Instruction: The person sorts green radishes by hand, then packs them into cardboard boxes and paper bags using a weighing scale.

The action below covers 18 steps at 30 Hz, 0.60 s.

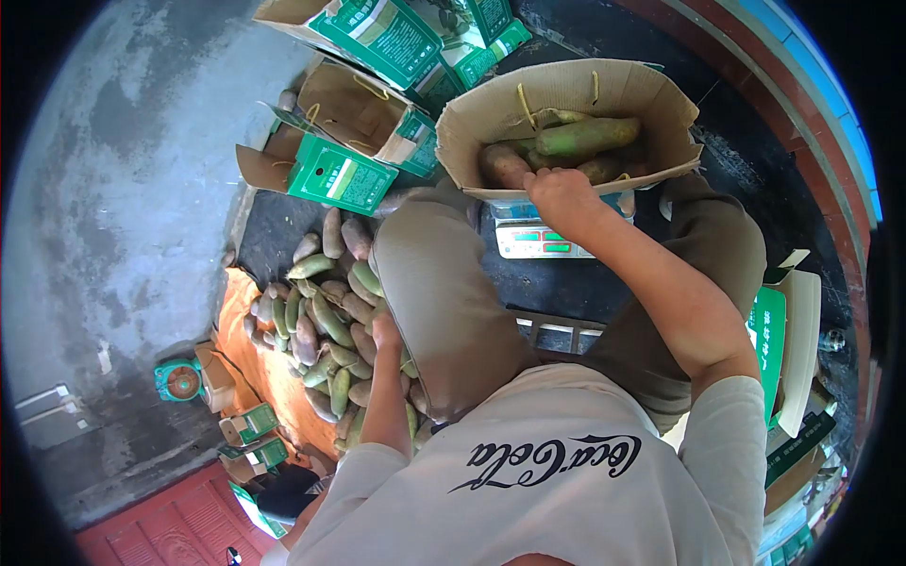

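Note:
My right hand (563, 193) reaches over the near rim of an open cardboard box (477, 108), its curled fingers against a reddish-brown radish (505, 167) inside. Beside that lies a big green radish (587, 138) with others under it. The box, with yellow cord handles, rests on a digital scale (545, 241) whose green displays are lit. My left hand (385, 330) is down at the pile of green and brownish radishes (330, 321) beside my left knee. Its fingers are mostly hidden among the radishes and by the knee.
Open green-and-white cartons (344, 174) are stacked at upper left. More cartons (793, 330) stand to my right. The radish pile lies partly on an orange sheet (241, 316). A teal fan-like device (179, 380) sits by the grey wall. Another person's dark-haired head (288, 492) shows at lower left.

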Available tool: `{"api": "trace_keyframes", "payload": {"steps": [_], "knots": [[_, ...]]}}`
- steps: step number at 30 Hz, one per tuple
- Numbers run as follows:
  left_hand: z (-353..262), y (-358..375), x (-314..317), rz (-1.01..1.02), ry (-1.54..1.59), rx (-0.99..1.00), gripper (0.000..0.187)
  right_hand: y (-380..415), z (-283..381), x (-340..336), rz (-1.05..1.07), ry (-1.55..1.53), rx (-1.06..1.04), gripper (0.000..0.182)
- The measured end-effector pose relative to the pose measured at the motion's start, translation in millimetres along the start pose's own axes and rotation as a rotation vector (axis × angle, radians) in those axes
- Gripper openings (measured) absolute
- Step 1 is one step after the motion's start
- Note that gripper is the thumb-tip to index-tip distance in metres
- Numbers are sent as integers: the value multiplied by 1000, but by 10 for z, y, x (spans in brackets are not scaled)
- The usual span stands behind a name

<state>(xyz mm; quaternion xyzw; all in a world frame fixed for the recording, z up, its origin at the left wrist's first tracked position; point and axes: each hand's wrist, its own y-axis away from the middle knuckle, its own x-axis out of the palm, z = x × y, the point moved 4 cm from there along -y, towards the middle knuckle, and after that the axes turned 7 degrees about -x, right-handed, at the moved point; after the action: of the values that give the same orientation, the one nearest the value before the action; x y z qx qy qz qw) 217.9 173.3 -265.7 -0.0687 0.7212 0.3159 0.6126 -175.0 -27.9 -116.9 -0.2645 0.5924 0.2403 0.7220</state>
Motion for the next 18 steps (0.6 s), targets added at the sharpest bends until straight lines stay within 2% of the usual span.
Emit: {"api": "trace_keyframes", "payload": {"steps": [10,18], "knots": [[-36,258,872,332,-41,-111,36,7,-25,20,56,-40,-10,16],[-253,376,1168,395,-26,-142,45,5,-41,38,52,-57,-14,15]]}}
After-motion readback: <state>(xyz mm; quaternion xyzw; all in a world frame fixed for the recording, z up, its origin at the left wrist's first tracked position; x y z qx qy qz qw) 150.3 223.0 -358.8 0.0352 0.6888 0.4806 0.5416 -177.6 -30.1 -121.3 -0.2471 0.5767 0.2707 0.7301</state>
